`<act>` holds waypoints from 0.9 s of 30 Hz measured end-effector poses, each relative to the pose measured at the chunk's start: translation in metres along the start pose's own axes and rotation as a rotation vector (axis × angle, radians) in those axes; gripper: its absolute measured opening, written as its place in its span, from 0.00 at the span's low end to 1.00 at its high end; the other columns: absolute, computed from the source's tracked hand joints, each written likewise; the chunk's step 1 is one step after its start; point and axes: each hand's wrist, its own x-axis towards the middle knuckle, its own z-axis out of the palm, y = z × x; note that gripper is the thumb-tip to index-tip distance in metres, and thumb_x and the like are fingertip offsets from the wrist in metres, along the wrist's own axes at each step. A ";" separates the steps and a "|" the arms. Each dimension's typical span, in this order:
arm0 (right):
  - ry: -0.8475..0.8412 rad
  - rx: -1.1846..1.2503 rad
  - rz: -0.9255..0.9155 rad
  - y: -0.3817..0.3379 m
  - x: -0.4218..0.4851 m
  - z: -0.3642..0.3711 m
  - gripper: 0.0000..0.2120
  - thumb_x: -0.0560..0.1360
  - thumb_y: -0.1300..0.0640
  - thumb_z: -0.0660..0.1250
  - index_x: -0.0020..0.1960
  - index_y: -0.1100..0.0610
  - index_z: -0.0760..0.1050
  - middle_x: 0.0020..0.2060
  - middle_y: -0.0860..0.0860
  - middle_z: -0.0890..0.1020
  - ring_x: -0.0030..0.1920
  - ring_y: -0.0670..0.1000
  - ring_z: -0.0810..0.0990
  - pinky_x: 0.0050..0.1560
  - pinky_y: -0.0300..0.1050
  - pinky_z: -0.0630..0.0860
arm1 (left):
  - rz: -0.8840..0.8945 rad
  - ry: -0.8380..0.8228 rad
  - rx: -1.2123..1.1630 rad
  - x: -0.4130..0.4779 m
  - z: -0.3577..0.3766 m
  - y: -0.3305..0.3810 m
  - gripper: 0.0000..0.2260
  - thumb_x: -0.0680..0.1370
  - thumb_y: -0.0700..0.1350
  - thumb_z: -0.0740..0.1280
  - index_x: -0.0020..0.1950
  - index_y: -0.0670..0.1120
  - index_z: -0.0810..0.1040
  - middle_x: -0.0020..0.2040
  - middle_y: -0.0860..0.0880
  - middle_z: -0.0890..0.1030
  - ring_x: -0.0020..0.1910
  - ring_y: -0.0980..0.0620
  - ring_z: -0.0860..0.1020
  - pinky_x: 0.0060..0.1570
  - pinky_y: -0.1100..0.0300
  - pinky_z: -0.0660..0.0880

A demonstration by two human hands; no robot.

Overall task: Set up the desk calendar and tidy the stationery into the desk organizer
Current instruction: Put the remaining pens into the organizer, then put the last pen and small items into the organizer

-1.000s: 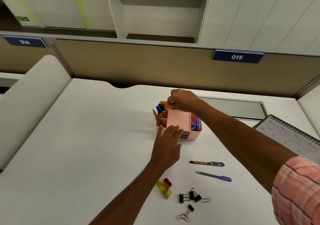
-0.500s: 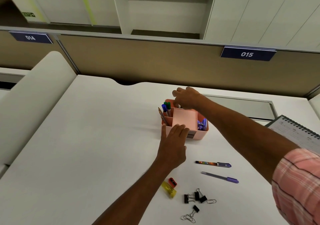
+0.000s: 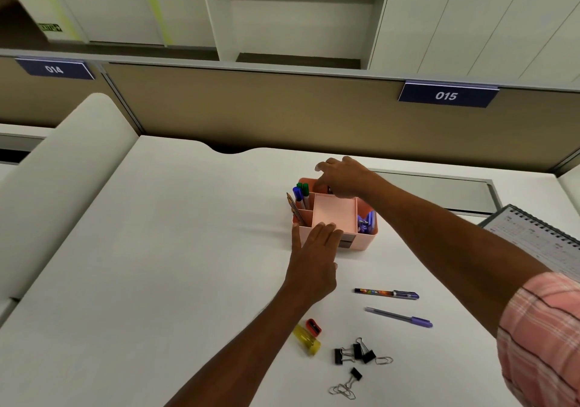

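Observation:
A pink desk organizer (image 3: 364, 241) stands on the white desk. Blue and green markers (image 3: 301, 194) stick up from its left slots, and purple items (image 3: 366, 221) fill its right slot. My left hand (image 3: 314, 256) lies flat against the organizer's front wall, thumb at its left corner. My right hand (image 3: 343, 176) hovers over the back compartment with fingers curled down over something dark, mostly hidden. A patterned pen (image 3: 387, 293) and a purple pen (image 3: 400, 317) lie on the desk in front. The spiral desk calendar (image 3: 539, 240) lies flat at the right edge.
Near me lie a red sharpener (image 3: 314, 327), a yellow translucent piece (image 3: 307, 340), several black binder clips (image 3: 354, 353) and loose paper clips (image 3: 342, 391). A tan partition (image 3: 282, 115) closes off the desk's far side. A cable tray lid (image 3: 439, 187) sits behind the organizer.
My left hand slid forward from the desk up against the organizer's front. My right hand stayed over the back compartment, its index finger lifting a little.

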 end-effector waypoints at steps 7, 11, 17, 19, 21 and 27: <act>0.133 0.202 0.064 0.005 -0.025 -0.006 0.25 0.76 0.65 0.68 0.67 0.43 0.78 0.71 0.54 0.74 0.70 0.56 0.73 0.58 0.53 0.75 | -0.017 -0.061 0.026 -0.001 0.000 -0.002 0.34 0.80 0.53 0.69 0.83 0.52 0.57 0.84 0.50 0.58 0.83 0.49 0.55 0.78 0.37 0.39; 0.212 0.333 0.132 -0.003 -0.047 -0.002 0.26 0.73 0.67 0.70 0.66 0.46 0.79 0.71 0.54 0.76 0.70 0.56 0.74 0.59 0.53 0.76 | -0.009 -0.086 0.033 -0.003 -0.004 -0.003 0.35 0.80 0.53 0.69 0.84 0.53 0.56 0.84 0.51 0.56 0.84 0.50 0.53 0.78 0.34 0.43; 0.321 0.443 0.196 -0.017 -0.093 0.009 0.24 0.73 0.68 0.70 0.64 0.49 0.81 0.67 0.53 0.79 0.66 0.56 0.76 0.56 0.53 0.79 | 0.014 -0.088 0.018 0.000 -0.013 -0.005 0.32 0.81 0.50 0.69 0.82 0.52 0.60 0.83 0.51 0.61 0.83 0.50 0.56 0.79 0.33 0.46; 0.371 0.490 0.220 -0.026 -0.112 0.013 0.22 0.74 0.68 0.69 0.63 0.51 0.82 0.67 0.54 0.79 0.66 0.56 0.77 0.55 0.55 0.80 | 0.023 -0.071 -0.019 -0.003 -0.015 -0.003 0.29 0.81 0.48 0.69 0.81 0.51 0.64 0.82 0.50 0.63 0.82 0.49 0.58 0.79 0.34 0.50; 0.428 0.554 0.244 -0.034 -0.129 0.017 0.19 0.75 0.68 0.70 0.62 0.54 0.83 0.64 0.55 0.81 0.63 0.57 0.78 0.55 0.52 0.79 | 0.022 -0.012 -0.065 -0.008 -0.015 -0.001 0.27 0.80 0.45 0.69 0.79 0.50 0.67 0.81 0.50 0.64 0.82 0.49 0.59 0.79 0.37 0.57; 0.503 0.738 0.349 -0.074 -0.182 0.036 0.15 0.78 0.64 0.70 0.63 0.54 0.82 0.64 0.53 0.82 0.64 0.55 0.79 0.64 0.49 0.77 | -0.023 0.127 -0.255 -0.054 -0.017 0.016 0.21 0.79 0.41 0.71 0.72 0.49 0.77 0.75 0.49 0.74 0.75 0.49 0.71 0.74 0.52 0.68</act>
